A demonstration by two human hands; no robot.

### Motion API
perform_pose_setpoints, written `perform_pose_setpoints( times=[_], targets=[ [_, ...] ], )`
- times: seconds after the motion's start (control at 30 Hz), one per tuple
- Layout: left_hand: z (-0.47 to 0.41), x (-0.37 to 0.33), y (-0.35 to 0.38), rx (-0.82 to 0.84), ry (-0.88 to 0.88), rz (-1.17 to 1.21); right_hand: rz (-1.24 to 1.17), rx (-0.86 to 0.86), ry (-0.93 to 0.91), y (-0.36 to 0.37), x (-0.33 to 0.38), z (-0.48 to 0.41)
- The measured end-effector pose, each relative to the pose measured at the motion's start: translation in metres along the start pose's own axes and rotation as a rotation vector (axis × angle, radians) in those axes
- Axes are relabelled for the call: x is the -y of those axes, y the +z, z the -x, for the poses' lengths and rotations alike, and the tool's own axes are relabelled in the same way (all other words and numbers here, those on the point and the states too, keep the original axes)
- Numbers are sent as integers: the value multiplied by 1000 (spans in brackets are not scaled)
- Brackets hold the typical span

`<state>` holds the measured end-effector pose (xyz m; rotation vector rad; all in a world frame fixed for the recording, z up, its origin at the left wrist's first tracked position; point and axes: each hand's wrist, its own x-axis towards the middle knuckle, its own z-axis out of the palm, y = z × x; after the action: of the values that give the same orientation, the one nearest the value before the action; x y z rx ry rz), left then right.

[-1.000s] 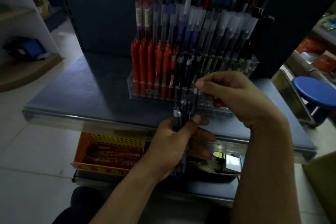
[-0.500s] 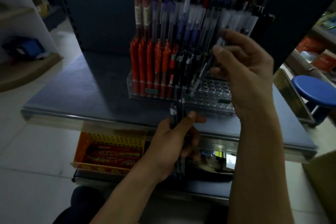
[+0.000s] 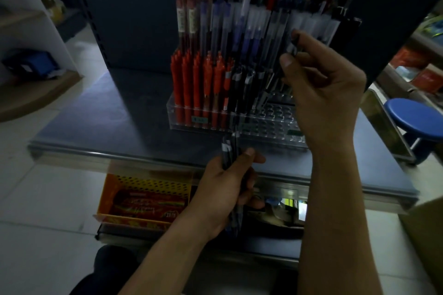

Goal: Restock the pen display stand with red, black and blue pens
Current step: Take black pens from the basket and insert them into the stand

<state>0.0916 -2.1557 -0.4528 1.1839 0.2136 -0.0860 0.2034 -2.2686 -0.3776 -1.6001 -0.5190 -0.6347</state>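
My right hand (image 3: pixel 321 84) has its fingers (image 3: pixel 286 61) closed narrow, pinching one black pen (image 3: pixel 294 44) that slants down to their left. Directly below them, the display stand (image 3: pixel 271 127) shows open holes. Black pens (image 3: pixel 242 88), then red pens (image 3: pixel 199 84), fill the rows to their left. My left hand (image 3: pixel 225 189), nearer me, grips a pen bundle (image 3: pixel 227 148) upright at the front edge of the surface (image 3: pixel 107 112). Bare surface lies left of the stand; a blue stool (image 3: pixel 417 117) stands far right.
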Motion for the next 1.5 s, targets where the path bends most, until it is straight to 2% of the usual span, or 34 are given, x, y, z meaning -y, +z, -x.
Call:
perform_pose_setpoints(
  times=[0.17,0.37,0.5,0.7,0.73,0.87,0.93,0.97,1.13,1.23,1.3,1.43,1.5],
  targets=[
    [-2,2,1,-4,-4,-10,18,12,23,2,-6,1],
    [-1,1,3,-19,-16,-4,206,170,144,9,-17,8],
    [-2,0,4,-23,-15,6,251,166,174,5,-13,8],
    [-2,1,2,-5,-9,10,296,231,334,-8,-2,6],
    [-2,1,1,0,-3,9,299,304,375,-12,2,5],
    [-2,0,3,22,12,18,324,806,509,-20,16,9],
    [-1,0,4,36,15,19,255,956,542,-18,17,12],
    [-1,0,4,40,16,20,224,979,548,-16,15,13],
    [-2,1,6,56,31,33,102,879,564,-16,6,14],
    [-1,1,7,80,37,38,75,662,564,-16,2,11],
    [0,1,8,93,47,31,16,586,581,-18,4,8],
    [0,2,10,86,48,-2,-42,716,605,-23,6,10],
    [0,1,9,82,47,-8,-63,690,590,-22,6,10]
  ],
)
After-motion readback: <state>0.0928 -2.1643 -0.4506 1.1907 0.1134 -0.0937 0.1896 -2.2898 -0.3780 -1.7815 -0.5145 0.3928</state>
